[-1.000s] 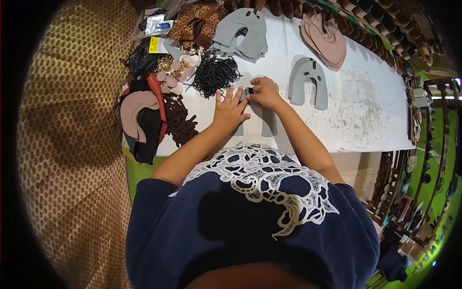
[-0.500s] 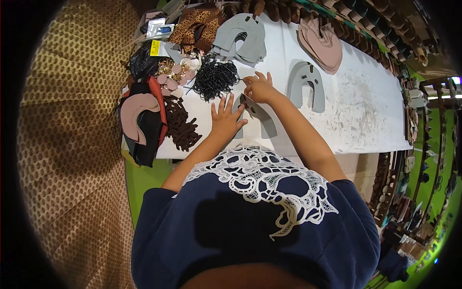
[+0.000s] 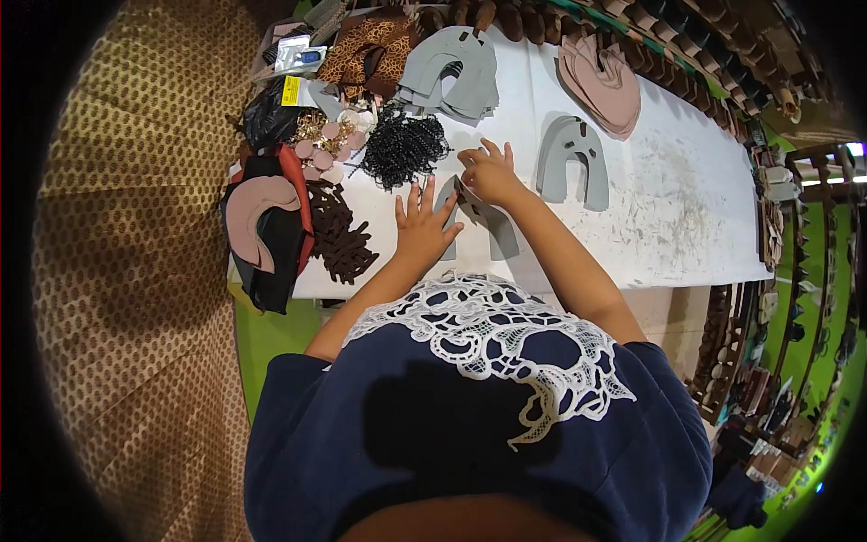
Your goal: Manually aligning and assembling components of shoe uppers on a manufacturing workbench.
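Observation:
A grey U-shaped piece (image 3: 493,226) lies on the white table in front of me, its curved top pointing away. My left hand (image 3: 423,226) rests flat with spread fingers over its left leg. Above the curved top is my right hand (image 3: 490,175), thumb and forefinger drawn together in a pinch while other fingers stick up. Whatever the pinch holds is too small to make out. A dark mark shows at the piece's top, between my hands. Just left of the right hand sits a heap of thin black braided strips (image 3: 404,146).
Right of my hands lies another grey U-shaped piece (image 3: 578,149) with dark tabs. Farther back are a grey stack (image 3: 452,68) and a pink stack (image 3: 605,86). Brown strips (image 3: 341,237), pink discs (image 3: 322,160) and a pink curved piece (image 3: 248,217) crowd the left. Shoes line the far edge.
My right hand has shifted slightly to the right, its fingertips changing position a little above the grey piece. The left hand stays in place.

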Tool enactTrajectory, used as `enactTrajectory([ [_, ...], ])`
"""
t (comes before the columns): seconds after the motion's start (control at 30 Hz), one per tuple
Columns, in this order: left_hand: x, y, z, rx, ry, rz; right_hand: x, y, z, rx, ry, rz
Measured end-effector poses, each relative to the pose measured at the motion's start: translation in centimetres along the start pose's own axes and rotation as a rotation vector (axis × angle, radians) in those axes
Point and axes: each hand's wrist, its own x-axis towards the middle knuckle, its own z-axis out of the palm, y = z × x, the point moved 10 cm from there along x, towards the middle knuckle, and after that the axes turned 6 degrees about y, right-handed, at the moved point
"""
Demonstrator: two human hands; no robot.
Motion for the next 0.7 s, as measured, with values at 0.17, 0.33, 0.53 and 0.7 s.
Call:
enactTrajectory([
  [0.17,0.0,-0.2,0.0,0.015,-0.032,-0.032,0.3,0.1,0.2,0.002,-0.030,0.008],
  [0.33,-0.1,-0.2,0.2,0.027,-0.030,-0.022,0.4,0.7,-0.3,-0.043,-0.045,0.017],
  [0.53,-0.1,-0.2,0.2,0.035,-0.022,-0.018,0.4,1.3,-0.5,-0.045,-0.019,0.036],
  [0.7,-0.1,0.5,-0.4,0.011,-0.011,0.010,0.2,2.3,-0.6,0.001,-0.007,0.072],
])
